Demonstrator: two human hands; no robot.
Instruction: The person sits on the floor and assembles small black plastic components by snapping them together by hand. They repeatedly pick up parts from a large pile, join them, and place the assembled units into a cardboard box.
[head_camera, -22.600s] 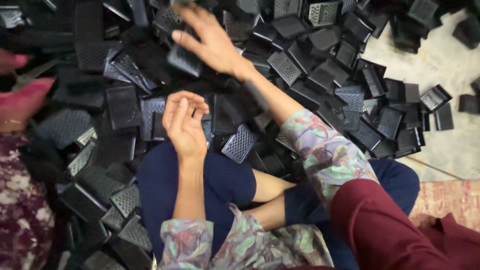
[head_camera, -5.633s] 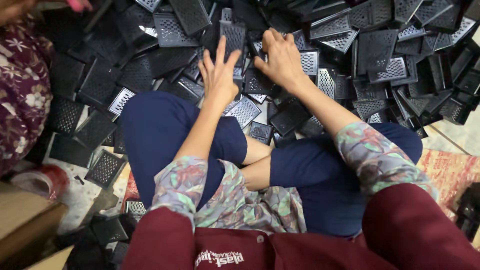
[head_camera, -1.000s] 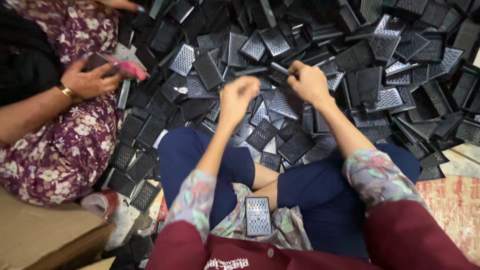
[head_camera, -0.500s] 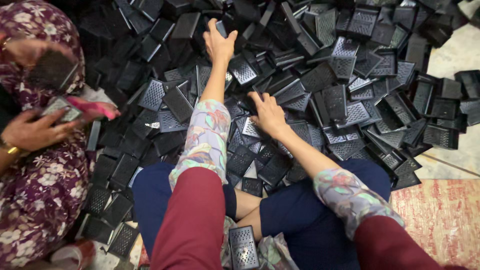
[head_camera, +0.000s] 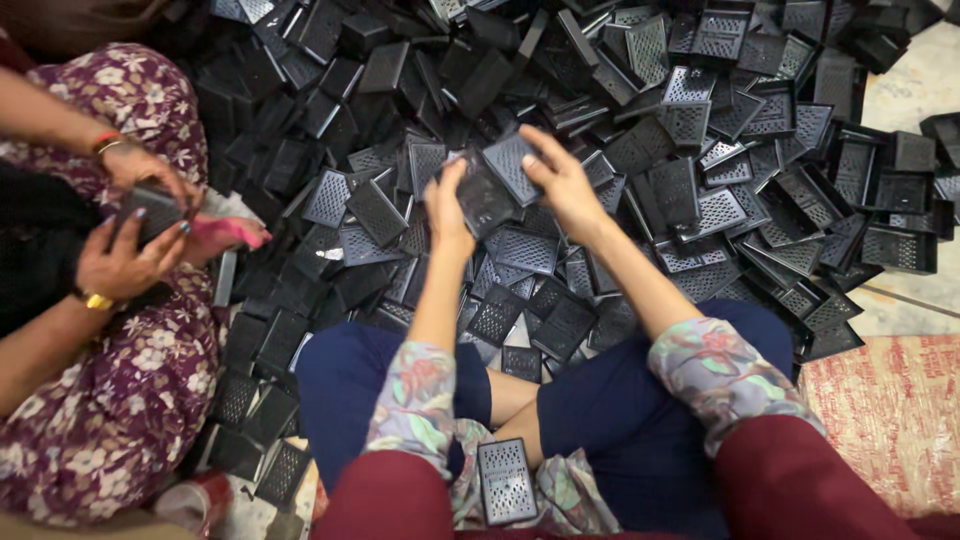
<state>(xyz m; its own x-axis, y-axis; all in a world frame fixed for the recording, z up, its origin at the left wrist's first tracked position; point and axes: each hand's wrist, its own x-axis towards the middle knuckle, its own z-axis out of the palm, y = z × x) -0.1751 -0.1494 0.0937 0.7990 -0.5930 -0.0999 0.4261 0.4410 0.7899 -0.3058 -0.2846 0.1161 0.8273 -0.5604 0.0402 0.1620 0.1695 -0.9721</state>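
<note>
**Black perforated plastic grille pieces (head_camera: 500, 180) held over the heap**

Gripped between left hand (head_camera: 447, 205) and right hand (head_camera: 562, 185), fingers closed on two overlapping pieces, above the pile of matching black grilles (head_camera: 720, 200) at twelve o'clock. Likely to slip if pinched only at the edges. Co-worker's hands (head_camera: 135, 235) at nine o'clock, well apart.

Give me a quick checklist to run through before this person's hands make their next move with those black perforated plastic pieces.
1. Both hands on the raised black perforated plastic piece: left hand and right hand each touch it. Ok.
2. Grip fully closed: cannot tell.
3. Heap of black perforated plastic pieces close ahead of the hands. Ok.
4. Lap clear: not ok, a grey perforated piece lies there.
5. Neighbour's hands apart from the person's. Ok.
</note>
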